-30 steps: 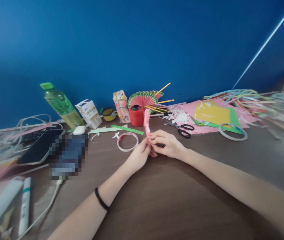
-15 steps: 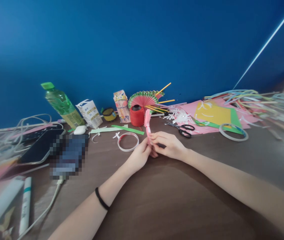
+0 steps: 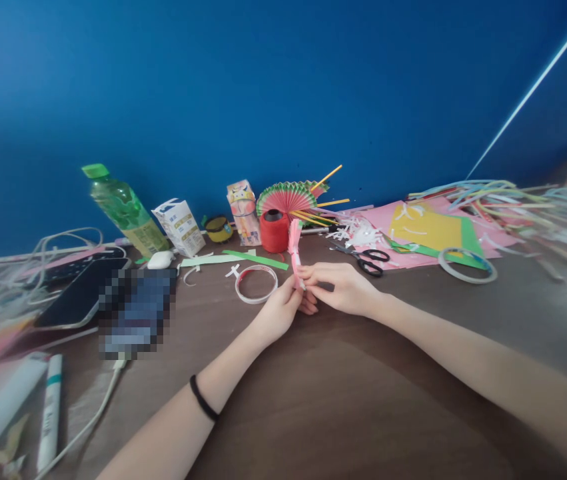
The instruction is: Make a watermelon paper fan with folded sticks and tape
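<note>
A narrow bundle of folded pink paper [image 3: 295,243] stands upright between my hands, with a green bit near its top. My left hand [image 3: 282,308] is closed round its lower end. The fingers of my right hand [image 3: 342,287] pinch the paper's right side near the bottom, just above the left fingers; the lowest part of the bundle is hidden. Just left of my hands lies a roll of clear tape [image 3: 256,300]. Behind the paper stands a red spool of thread [image 3: 274,233], with a folded pink-and-green paper fan [image 3: 288,201] behind it. To the right are black-handled scissors [image 3: 370,267].
At left are a phone [image 3: 140,310] on a white cable, a green bottle [image 3: 123,210], a carton [image 3: 180,227] and a marker [image 3: 50,413]. Green paper strips [image 3: 233,259] lie centre-left. Coloured paper sheets [image 3: 413,227] and a second tape roll [image 3: 467,267] lie at right.
My right hand's fingers have shifted slightly on the pink paper, stretching straighter and closer together. My left hand and the paper stay in nearly the same place.
</note>
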### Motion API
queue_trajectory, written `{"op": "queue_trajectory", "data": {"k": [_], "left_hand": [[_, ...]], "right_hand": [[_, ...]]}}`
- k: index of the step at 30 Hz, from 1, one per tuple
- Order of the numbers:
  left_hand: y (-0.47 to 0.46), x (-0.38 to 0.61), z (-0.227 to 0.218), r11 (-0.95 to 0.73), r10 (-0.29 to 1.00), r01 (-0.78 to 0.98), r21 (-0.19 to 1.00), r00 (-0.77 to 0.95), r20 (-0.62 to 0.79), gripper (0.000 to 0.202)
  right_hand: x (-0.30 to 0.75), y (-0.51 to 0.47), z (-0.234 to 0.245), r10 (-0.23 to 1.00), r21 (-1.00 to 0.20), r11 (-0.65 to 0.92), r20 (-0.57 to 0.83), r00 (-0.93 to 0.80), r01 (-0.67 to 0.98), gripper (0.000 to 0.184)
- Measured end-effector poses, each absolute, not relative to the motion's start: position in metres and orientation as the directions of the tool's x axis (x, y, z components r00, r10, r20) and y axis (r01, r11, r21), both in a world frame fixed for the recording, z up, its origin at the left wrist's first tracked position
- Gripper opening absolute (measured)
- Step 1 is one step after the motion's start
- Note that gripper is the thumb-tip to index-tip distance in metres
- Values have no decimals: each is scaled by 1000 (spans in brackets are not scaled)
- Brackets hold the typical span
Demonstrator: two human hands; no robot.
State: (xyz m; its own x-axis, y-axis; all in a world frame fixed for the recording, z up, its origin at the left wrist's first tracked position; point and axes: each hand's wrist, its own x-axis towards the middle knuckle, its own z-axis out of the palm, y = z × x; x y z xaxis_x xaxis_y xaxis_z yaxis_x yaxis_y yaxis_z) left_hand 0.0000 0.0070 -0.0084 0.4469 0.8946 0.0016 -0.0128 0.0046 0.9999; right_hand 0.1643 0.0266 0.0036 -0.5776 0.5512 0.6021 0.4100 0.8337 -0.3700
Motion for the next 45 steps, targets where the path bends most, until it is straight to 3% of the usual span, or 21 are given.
{"op": "queue_trajectory", "data": {"k": [7, 19, 33, 45], "left_hand": [[6, 1, -8, -21, 893, 14, 1000, 451, 12, 17], [5, 1, -5, 15, 891, -15, 1000, 454, -6, 21], [4, 1, -3, 8, 888, -12, 1000, 460, -1, 17], [6, 1, -7, 6, 888, -20, 1000, 460, 3, 22]], "right_hand": [[160, 18, 8, 590, -296, 798, 560, -582, 525, 17], [158, 13, 14, 605, -273, 787, 520, -603, 553, 22], [160, 16, 14, 658, -456, 753, 521, -543, 475, 23], [161, 16, 13, 653, -421, 758, 507, -563, 499, 20]]}}
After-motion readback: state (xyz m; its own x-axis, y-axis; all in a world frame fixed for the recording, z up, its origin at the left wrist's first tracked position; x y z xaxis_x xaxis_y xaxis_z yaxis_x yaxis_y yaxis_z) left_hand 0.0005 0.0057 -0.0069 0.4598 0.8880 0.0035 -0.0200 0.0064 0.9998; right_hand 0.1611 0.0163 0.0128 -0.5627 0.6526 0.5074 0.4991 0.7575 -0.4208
